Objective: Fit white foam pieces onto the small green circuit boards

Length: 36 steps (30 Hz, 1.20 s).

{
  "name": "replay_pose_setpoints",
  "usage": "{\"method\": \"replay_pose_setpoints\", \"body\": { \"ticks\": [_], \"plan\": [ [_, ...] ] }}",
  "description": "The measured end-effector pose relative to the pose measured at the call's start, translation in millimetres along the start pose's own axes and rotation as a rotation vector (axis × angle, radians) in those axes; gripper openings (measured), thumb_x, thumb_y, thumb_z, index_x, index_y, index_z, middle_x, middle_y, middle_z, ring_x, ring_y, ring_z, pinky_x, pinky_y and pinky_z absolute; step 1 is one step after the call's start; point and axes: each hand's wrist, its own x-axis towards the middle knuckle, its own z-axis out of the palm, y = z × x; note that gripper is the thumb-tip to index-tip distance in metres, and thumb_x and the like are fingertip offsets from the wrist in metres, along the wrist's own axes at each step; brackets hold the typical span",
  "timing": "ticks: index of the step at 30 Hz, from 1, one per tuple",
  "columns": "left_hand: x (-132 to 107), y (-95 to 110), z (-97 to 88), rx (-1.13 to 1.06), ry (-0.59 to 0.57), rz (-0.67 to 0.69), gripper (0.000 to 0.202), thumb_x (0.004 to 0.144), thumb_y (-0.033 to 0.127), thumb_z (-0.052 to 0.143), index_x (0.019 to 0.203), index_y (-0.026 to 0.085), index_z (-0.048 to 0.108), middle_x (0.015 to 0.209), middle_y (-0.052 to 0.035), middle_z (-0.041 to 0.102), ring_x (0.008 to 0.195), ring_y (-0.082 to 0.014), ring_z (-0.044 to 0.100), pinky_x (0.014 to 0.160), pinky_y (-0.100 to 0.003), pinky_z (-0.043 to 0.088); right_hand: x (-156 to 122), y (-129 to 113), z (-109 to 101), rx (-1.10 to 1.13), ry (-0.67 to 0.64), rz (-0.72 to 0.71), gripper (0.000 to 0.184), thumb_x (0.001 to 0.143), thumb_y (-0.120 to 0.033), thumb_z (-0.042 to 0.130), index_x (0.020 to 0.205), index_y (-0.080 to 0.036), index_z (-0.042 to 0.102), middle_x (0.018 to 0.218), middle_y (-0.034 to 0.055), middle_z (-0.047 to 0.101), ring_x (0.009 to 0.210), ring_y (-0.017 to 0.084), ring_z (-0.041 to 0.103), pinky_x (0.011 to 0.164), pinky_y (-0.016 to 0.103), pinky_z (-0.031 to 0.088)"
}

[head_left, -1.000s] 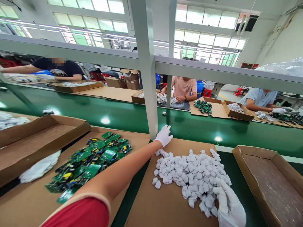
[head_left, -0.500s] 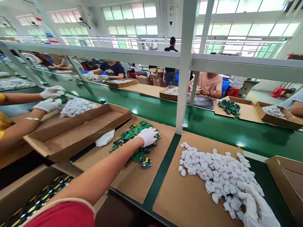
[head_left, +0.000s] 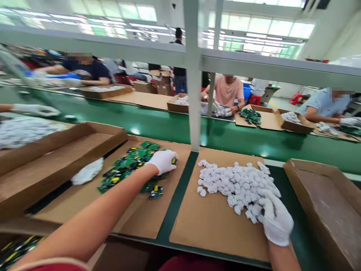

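Observation:
My left hand (head_left: 163, 162), in a white glove, reaches over a pile of green circuit boards (head_left: 126, 163) on a cardboard sheet. Its fingers are closed on a circuit board (head_left: 174, 161), whose edge and yellow part show at the fingertips. One loose board (head_left: 156, 192) lies near the pile's front. At the right, my gloved right hand (head_left: 276, 218) touches the near edge of a heap of small white pieces (head_left: 239, 184). Its fingers are bent and drawn together; what lies between them is hidden among the pieces.
Long cardboard trays stand at the left (head_left: 62, 158) and right (head_left: 324, 203). A white upright post (head_left: 192, 82) rises between the two cardboard sheets. Beyond runs a green conveyor belt (head_left: 158, 122), with co-workers seated across it. A co-worker's gloved hand (head_left: 36, 109) is at far left.
The view has swung right and blurred at the left. My left hand has closed on a board at the pile's right edge. My right hand has drawn its fingers in at the white pieces.

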Motion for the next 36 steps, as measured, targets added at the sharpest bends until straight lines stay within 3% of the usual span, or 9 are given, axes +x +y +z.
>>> {"method": "replay_pose_setpoints", "body": {
  "ticks": [5, 7, 11, 14, 18, 22, 26, 30, 36],
  "plan": [
    [-16, 30, -3.8, -0.295, 0.133, 0.015, 0.029, 0.072, 0.036, 0.055, 0.093, 0.017, 0.049, 0.096, -0.0099, 0.062, 0.087, -0.0226, 0.06, 0.078, -0.032, 0.045, -3, -2, -1, 0.053, 0.005, -0.066, 0.027, 0.089, -0.025, 0.042, 0.102, -0.017, 0.064, 0.09, 0.0055, 0.072, 0.077, 0.016, 0.068, 0.073, 0.028, 0.053],
    [-32, 59, -4.5, -0.655, 0.141, 0.028, 0.03, 0.07, 0.039, 0.06, 0.086, 0.018, 0.045, 0.088, -0.007, 0.062, 0.081, -0.0216, 0.06, 0.073, -0.032, 0.047, -6, -3, -5, 0.032, -0.001, -0.08, 0.025, 0.089, -0.025, 0.043, 0.103, -0.018, 0.062, 0.093, 0.0053, 0.071, 0.079, 0.016, 0.067, 0.072, 0.028, 0.054],
    [-69, 132, -3.0, -1.38, -0.303, 0.122, 0.027, 0.077, 0.041, 0.055, 0.084, 0.019, 0.04, 0.068, -0.0011, 0.062, 0.055, -0.0136, 0.059, 0.051, -0.024, 0.044, -14, -9, -17, -0.008, -0.046, -0.157, 0.017, 0.086, -0.026, 0.05, 0.094, -0.02, 0.063, 0.088, 0.0055, 0.07, 0.082, 0.018, 0.065, 0.073, 0.029, 0.052],
    [-84, 179, 4.8, -1.561, -0.574, 0.061, 0.029, 0.075, 0.04, 0.058, 0.078, 0.019, 0.039, 0.077, -0.0032, 0.065, 0.041, -0.0077, 0.054, 0.034, -0.016, 0.028, -25, -8, -26, -0.06, -0.12, -0.194, 0.013, 0.083, -0.024, 0.055, 0.09, -0.021, 0.065, 0.076, 0.0033, 0.067, 0.066, 0.015, 0.062, 0.062, 0.026, 0.049],
    [-84, 217, 21.7, -1.708, -0.726, -0.018, 0.031, 0.075, 0.038, 0.06, 0.094, 0.018, 0.045, 0.074, -0.0012, 0.064, 0.031, -0.0015, 0.041, 0.03, -0.014, 0.014, -40, -4, -29, -0.266, -0.215, -0.146, 0.017, 0.081, -0.03, 0.058, 0.094, -0.022, 0.066, 0.077, 0.0039, 0.064, 0.068, 0.017, 0.06, 0.062, 0.026, 0.046],
    [-81, 234, 39.1, -1.865, -0.863, 0.031, 0.039, 0.072, 0.036, 0.066, 0.103, 0.016, 0.05, 0.078, -0.0019, 0.059, 0.046, -0.0056, 0.054, 0.034, -0.014, 0.029, -48, -5, -26, -0.373, -0.3, -0.082, 0.03, 0.074, -0.039, 0.064, 0.098, -0.021, 0.061, 0.097, 0.0075, 0.061, 0.089, 0.022, 0.059, 0.073, 0.029, 0.046],
    [-82, 232, 54.7, -1.965, -0.951, 0.035, 0.031, 0.073, 0.029, 0.066, 0.097, 0.017, 0.053, 0.075, -0.0003, 0.054, 0.061, -0.0115, 0.062, 0.043, -0.015, 0.044, -51, -11, -22, -0.398, -0.345, -0.041, 0.016, 0.075, -0.036, 0.062, 0.078, -0.021, 0.056, 0.085, 0.0035, 0.056, 0.076, 0.018, 0.058, 0.064, 0.026, 0.043],
    [-81, 225, 62.4, -2.008, -1.01, 0.038, 0.025, 0.077, 0.025, 0.062, 0.097, 0.017, 0.052, 0.084, -0.0044, 0.058, 0.064, -0.0122, 0.063, 0.046, -0.016, 0.047, -48, -15, -16, -0.445, -0.327, 0.002, 0.027, 0.072, -0.042, 0.064, 0.084, -0.02, 0.054, 0.087, 0.0044, 0.055, 0.075, 0.018, 0.057, 0.057, 0.025, 0.04],
    [-79, 223, 62.7, -2.001, -1.053, 0.03, 0.026, 0.077, 0.024, 0.062, 0.1, 0.016, 0.052, 0.085, -0.0052, 0.059, 0.063, -0.0121, 0.064, 0.046, -0.016, 0.047, -42, -8, -23, -0.19, -0.4, -0.091, 0.016, 0.074, -0.02, 0.056, 0.064, -0.021, 0.044, 0.069, -0.0006, 0.049, 0.064, 0.014, 0.052, 0.059, 0.024, 0.041]
  ]
}}
